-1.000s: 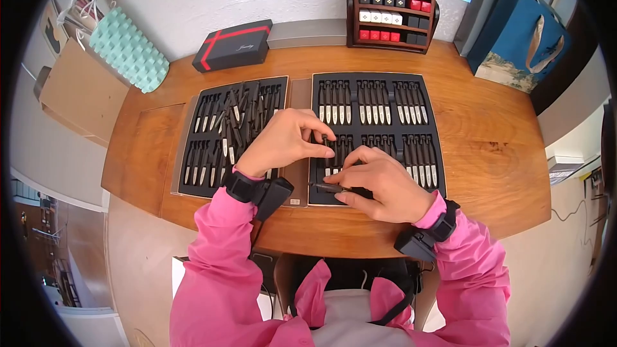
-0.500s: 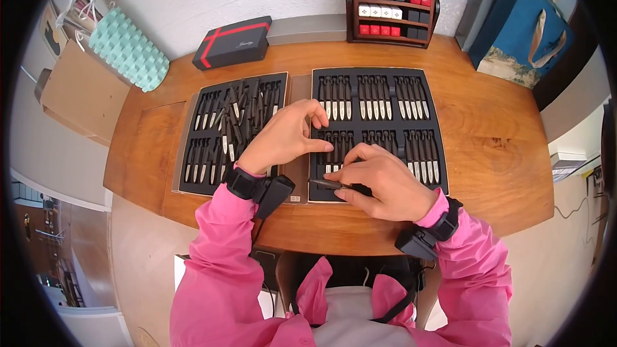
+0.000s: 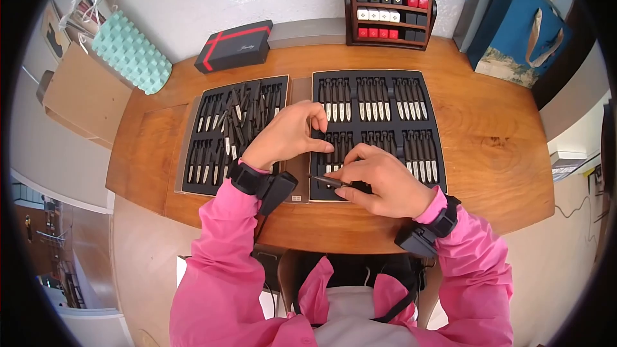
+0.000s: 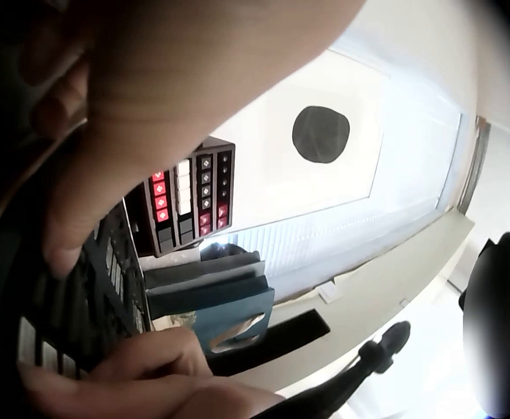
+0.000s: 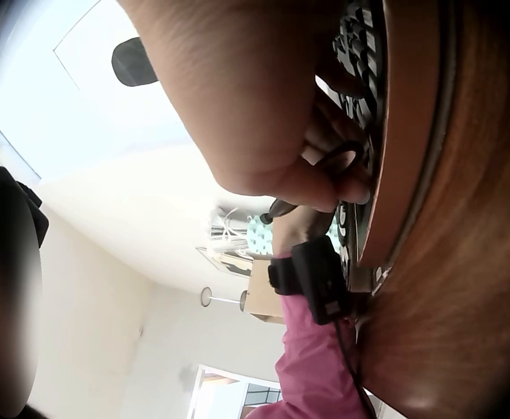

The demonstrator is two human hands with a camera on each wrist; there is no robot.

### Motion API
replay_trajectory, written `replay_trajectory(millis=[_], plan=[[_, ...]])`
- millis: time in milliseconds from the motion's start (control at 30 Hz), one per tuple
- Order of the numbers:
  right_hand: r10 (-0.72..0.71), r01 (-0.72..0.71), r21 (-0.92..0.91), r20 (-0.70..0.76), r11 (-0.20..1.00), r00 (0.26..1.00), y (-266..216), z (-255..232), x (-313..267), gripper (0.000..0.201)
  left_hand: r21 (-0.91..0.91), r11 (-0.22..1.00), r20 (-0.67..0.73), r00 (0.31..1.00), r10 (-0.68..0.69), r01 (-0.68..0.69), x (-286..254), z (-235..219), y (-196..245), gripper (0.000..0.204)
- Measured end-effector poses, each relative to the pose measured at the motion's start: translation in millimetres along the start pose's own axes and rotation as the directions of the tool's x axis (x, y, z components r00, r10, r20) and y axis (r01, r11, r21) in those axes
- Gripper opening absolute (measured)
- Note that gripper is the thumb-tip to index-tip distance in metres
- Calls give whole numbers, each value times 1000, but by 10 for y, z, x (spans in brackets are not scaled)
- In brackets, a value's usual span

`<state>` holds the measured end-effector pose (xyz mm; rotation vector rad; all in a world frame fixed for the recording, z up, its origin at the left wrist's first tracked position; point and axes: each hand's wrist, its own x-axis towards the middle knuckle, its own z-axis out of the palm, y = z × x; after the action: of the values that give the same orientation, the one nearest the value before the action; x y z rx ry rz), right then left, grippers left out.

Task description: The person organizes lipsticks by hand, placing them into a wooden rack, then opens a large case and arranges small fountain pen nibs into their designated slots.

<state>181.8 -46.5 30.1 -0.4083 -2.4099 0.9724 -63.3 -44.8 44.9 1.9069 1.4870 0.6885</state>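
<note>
Your wooden tabletop (image 3: 495,141) carries two dark trays side by side near its front edge, the right tray (image 3: 379,126) with upright rows of slim pieces, the left tray (image 3: 199,188) with rows and a loose heap (image 3: 239,115) lying across them. Your left hand (image 3: 283,133) hovers by the right tray's left edge, thumb and index finger curved but parted, seemingly empty; whether a fingertip touches a piece, you can't tell from here. Your right hand (image 3: 389,183) pinches a slim dark piece (image 3: 329,181) just above that tray's front-left corner, its narrow end pointing left. Best to hold it lightly between thumb and fingertips, clear of the seated row, and lift your right knuckles a little so they don't nudge neighbours. Keep the left fingertips off its narrow end.
</note>
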Motion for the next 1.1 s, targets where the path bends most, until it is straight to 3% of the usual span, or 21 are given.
replay_trajectory(millis=[100,167,233,300,367,433,500,600,667,700,767,833,933,967,1033,1100], plan=[[-5,11,71,-86,997,996,66,28,9,18,-37,999,-35,999,8,-9,-18,21,-49,28],[4,13,109,-156,994,988,47,-2,14,16,-231,973,-132,991,-7,-24,-3,46,-106,16],[258,-217,171,-273,961,927,-57,-69,38,15,-252,963,-193,980,44,-93,-24,-28,37,13],[231,-196,136,-332,971,914,5,-42,39,17,-694,718,-94,995,-22,-50,-100,-101,268,18],[216,-201,80,-316,976,924,14,-40,32,18,-681,729,-67,997,23,-63,-122,-70,294,20],[205,-196,61,-297,979,933,34,-29,28,18,-560,825,18,995,97,-70,-132,15,264,18],[193,-188,45,-275,981,942,35,-21,34,18,-610,788,-2,995,95,-77,-136,62,266,16],[198,-175,103,-297,979,934,15,-20,47,18,-614,774,-147,986,80,-155,-136,37,243,12],[48,-59,-17,-372,998,927,-4,-24,59,19,-640,743,-258,966,33,-196,-123,-61,187,12],[49,-59,-14,-373,998,926,14,-21,61,19,-646,739,-293,956,-10,-191,-131,-127,191,14],[-150,107,-169,-266,980,952,51,-21,71,21,-567,815,-262,964,-37,-123,-151,-246,156,16],[-133,103,-145,-210,984,969,37,11,50,23,-514,855,-203,978,-47,-65,-166,-259,142,19],[-191,171,-251,-58,953,980,55,34,28,25,-422,907,-81,996,-37,-1,-165,-254,114,23],[-192,172,-249,-57,953,980,56,34,27,25,-387,922,-17,1000,-13,6,-162,-247,99,25],[-148,135,-239,-36,962,988,55,32,25,26,-363,932,-24,1000,6,-14,-150,-212,63,25],[-138,130,-238,-20,963,990,62,31,18,28,-302,952,122,992,-11,48,-144,-217,71,23]])
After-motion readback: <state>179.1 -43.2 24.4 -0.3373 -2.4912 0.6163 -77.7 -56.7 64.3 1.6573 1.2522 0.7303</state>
